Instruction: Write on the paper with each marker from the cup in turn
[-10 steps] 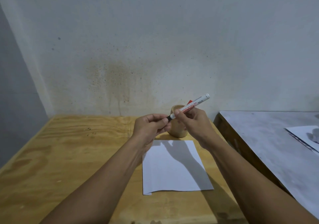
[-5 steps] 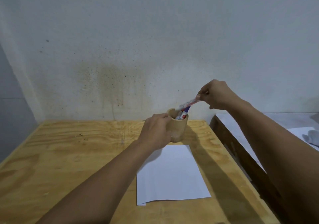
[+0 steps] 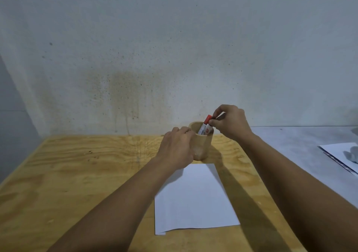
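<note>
A tan wooden cup stands on the plywood table just beyond a white sheet of paper. Two white markers stick out of the cup; one has a red cap. My left hand is wrapped around the cup's left side. My right hand hovers over the cup's right rim, its fingertips pinching the top of the nearer white marker. No writing shows on the paper.
A stained grey wall rises right behind the cup. A grey table adjoins on the right, with another sheet near its right edge. Bare plywood stretches to the left of the paper.
My right hand has come down from above and lowered the marker upright into the cup. My left hand stays on the cup. Earlier both hands held the marker over the paper.
</note>
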Demonstrator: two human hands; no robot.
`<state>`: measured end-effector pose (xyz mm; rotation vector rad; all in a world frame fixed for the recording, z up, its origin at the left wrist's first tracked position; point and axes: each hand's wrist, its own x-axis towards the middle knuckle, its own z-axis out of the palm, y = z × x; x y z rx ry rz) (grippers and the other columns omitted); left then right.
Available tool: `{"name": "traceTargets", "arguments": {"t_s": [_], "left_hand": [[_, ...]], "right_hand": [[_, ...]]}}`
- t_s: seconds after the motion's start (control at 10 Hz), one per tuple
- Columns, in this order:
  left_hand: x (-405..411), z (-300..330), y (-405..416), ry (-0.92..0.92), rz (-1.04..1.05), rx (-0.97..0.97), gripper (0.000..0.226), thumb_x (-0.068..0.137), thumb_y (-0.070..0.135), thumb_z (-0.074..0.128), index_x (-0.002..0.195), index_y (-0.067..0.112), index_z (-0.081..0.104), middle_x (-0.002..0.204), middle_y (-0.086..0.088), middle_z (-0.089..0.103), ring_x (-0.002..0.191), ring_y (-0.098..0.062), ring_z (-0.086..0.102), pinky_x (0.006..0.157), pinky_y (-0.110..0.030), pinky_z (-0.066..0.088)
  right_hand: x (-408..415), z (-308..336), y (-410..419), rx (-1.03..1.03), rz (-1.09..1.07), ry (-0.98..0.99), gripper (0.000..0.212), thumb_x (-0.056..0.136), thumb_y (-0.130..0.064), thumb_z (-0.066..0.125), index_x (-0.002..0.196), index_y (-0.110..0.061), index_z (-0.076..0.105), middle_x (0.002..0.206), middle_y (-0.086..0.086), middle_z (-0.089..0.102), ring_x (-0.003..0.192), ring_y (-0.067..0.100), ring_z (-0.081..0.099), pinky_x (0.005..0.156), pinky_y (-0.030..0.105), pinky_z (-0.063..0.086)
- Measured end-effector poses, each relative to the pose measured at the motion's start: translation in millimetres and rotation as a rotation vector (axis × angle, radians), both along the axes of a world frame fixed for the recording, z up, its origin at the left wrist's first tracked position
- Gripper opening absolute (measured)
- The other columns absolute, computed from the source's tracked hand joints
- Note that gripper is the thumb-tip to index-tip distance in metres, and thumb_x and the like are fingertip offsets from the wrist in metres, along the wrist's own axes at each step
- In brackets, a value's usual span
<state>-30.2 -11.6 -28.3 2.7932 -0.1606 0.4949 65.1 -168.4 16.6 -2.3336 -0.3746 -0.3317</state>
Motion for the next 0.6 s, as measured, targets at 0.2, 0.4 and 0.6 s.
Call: {"name": "traceTargets", "arguments": {"t_s": [0.2,0.4,0.6], "left_hand": [[-3.7,-1.0,-1.8,0.0,0.011,-0.011,0.054,0.079,0.011,0.061,0.131,0.015,0.048,0.138,-0.002,0.05,0.116,-0.026,0.047,0.098,-0.039,0.042],[-6.1,-0.7,-4.2,0.058,0.019,0.006,0.059,0.079,0.011,0.059,0.135,0.017,0.041,0.144,-0.001,0.043,0.119,-0.026,0.045,0.1,-0.041,0.041],[-19.5,2.7,0.6,0.108,-0.03,-0.083,0.07,0.079,0.013,0.059,0.143,0.023,0.031,0.148,-0.003,0.04,0.129,-0.03,0.04,0.102,-0.045,0.039]], "right_hand": [[-1.4,-9.0,2.8,0.101,-0.033,0.008,0.021,0.077,-0.019,0.078,0.071,-0.027,0.06,0.075,0.007,0.074,0.07,0.025,0.071,0.069,0.046,0.061],[-2.6,-13.9,2.9,0.057,-0.016,0.026,0.018,0.083,-0.018,0.069,0.101,-0.017,0.066,0.078,0.002,0.075,0.08,0.023,0.07,0.077,0.044,0.059],[-17.0,-13.5,-7.1,0.027,-0.03,0.017,0.037,0.09,-0.017,0.063,0.127,-0.014,0.058,0.106,0.009,0.075,0.1,0.025,0.066,0.078,0.033,0.05]]}}
